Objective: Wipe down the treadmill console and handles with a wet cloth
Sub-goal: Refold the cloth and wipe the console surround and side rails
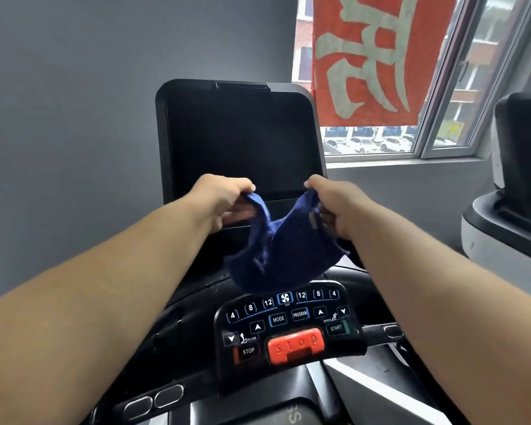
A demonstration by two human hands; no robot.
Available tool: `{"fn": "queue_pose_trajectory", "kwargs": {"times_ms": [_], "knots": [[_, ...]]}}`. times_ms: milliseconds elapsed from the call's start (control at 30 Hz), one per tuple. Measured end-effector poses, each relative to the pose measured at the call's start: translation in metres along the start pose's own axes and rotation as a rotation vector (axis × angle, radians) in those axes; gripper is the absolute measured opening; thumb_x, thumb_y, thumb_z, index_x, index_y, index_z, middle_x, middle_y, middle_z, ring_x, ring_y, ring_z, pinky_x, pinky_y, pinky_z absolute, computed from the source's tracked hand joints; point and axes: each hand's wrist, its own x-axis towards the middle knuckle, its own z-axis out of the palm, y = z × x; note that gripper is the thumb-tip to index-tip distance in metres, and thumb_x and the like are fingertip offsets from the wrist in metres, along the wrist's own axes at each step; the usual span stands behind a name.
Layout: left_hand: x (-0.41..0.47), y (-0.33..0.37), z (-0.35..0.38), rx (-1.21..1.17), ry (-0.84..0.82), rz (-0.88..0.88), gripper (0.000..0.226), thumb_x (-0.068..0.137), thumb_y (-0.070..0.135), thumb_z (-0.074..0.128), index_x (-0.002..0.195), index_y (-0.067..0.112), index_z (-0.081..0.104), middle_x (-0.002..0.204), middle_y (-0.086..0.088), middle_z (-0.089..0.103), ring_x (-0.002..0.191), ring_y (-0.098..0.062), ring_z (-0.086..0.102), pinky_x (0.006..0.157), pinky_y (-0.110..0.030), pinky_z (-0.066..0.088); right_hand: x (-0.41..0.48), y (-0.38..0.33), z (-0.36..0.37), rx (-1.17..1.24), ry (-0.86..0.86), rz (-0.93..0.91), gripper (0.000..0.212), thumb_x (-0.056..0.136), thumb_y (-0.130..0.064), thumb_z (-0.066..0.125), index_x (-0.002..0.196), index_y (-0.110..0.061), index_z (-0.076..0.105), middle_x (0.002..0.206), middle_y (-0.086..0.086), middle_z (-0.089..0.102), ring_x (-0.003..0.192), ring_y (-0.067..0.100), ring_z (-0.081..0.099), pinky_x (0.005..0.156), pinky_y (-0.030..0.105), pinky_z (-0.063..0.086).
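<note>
A soft, crumpled dark blue cloth (276,250) hangs in the air in front of the lower edge of the treadmill's glossy black rectangular console screen (239,139), just above the black button panel (288,317) with its red plastic stop key (295,345). The left hand (224,204) pinches the cloth's upper left corner and the right hand (334,207) grips its upper right corner, the fingers of each curled closed on the fabric, which sags between them. A red fabric banner (371,56) with pale characters hangs across the window (368,142) behind the console, to the right.
</note>
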Motion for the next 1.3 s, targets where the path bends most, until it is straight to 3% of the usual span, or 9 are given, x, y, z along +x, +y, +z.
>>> {"fn": "queue_pose_trajectory", "kwargs": {"times_ms": [133,267,367,533,700,833,1000,1200,1300], "knots": [[-0.008,0.009,0.025,0.050,-0.147,0.092,0.011,0.086,0.012,0.066,0.078,0.007,0.061,0.067,-0.006,0.066,0.050,-0.012,0.065,0.047,-0.020,0.051,-0.011,0.001,0.016,0.116,-0.194,-0.056,0.020,0.090,-0.029,0.063,0.080,-0.012,0.064,0.063,0.005,0.064,0.041,0.012,0.058,0.044,0.021,0.050],[-0.015,0.017,0.032,0.055,-0.317,0.120,0.029,0.096,0.008,0.037,0.089,0.013,0.065,0.079,-0.004,0.071,0.069,-0.013,0.069,0.062,-0.023,0.056,-0.012,-0.001,0.004,0.225,-0.437,-0.141,0.025,0.084,-0.022,0.068,0.104,-0.007,0.070,0.098,0.013,0.070,0.080,0.021,0.068,0.078,0.031,0.055],[-0.018,0.017,0.027,0.110,-0.477,0.165,0.044,0.090,-0.007,0.035,0.110,0.020,0.063,0.099,-0.007,0.072,0.078,-0.017,0.070,0.065,-0.025,0.057,-0.009,0.000,-0.014,0.218,-0.452,-0.173,0.022,0.081,0.003,0.060,0.100,-0.004,0.068,0.089,0.014,0.067,0.071,0.020,0.067,0.070,0.028,0.057],[-0.003,0.000,0.031,0.117,-0.309,0.222,0.042,0.086,0.019,0.062,0.127,0.026,0.052,0.115,-0.002,0.065,0.099,-0.014,0.064,0.080,-0.028,0.052,-0.012,-0.010,-0.042,0.227,-0.470,-0.121,0.012,0.082,-0.006,0.046,0.076,-0.009,0.056,0.062,0.008,0.055,0.054,0.018,0.056,0.055,0.022,0.046],[-0.004,-0.023,0.045,-0.101,-0.896,-0.117,0.039,0.082,0.050,0.053,0.110,0.027,0.069,0.120,-0.001,0.065,0.112,-0.020,0.059,0.101,-0.043,0.042,-0.009,-0.023,-0.068,0.250,-0.502,-0.142,0.032,0.086,-0.005,0.035,0.073,-0.011,0.063,0.063,0.007,0.062,0.053,0.016,0.059,0.055,0.022,0.045],[0.009,-0.034,0.060,-0.193,-0.768,0.003,0.027,0.089,0.025,0.054,0.114,0.019,0.062,0.108,-0.003,0.068,0.092,-0.018,0.066,0.092,-0.043,0.050,0.007,-0.009,-0.087,0.190,-0.318,-0.100,0.023,0.091,-0.003,0.038,0.085,-0.011,0.059,0.069,0.008,0.062,0.056,0.016,0.060,0.054,0.023,0.049],[0.019,-0.056,0.085,-0.134,-0.691,-0.059,0.036,0.091,0.046,0.051,0.122,0.029,0.052,0.099,-0.005,0.070,0.082,-0.020,0.067,0.073,-0.034,0.056,0.027,0.025,-0.096,0.128,-0.181,-0.083,0.030,0.103,-0.014,0.033,0.116,-0.024,0.058,0.078,0.003,0.062,0.046,0.005,0.059,0.041,0.017,0.044],[0.036,-0.094,0.115,0.082,-0.725,-0.252,0.028,0.087,0.010,0.062,0.114,0.015,0.059,0.092,-0.006,0.072,0.070,-0.016,0.068,0.069,-0.030,0.059,0.066,0.058,-0.125,0.103,-0.144,0.176,0.019,0.099,-0.014,0.045,0.108,-0.027,0.056,0.086,0.001,0.060,0.067,0.016,0.057,0.058,0.026,0.046],[0.054,-0.111,0.135,-0.038,-0.651,-0.251,0.047,0.086,0.000,0.061,0.122,0.029,0.049,0.102,-0.010,0.069,0.079,-0.026,0.067,0.077,-0.041,0.057,0.086,0.079,-0.147,0.265,-0.197,0.267,0.056,0.090,0.005,0.051,0.133,-0.030,0.042,0.104,0.010,0.058,0.084,0.022,0.062,0.066,0.031,0.051]]}}
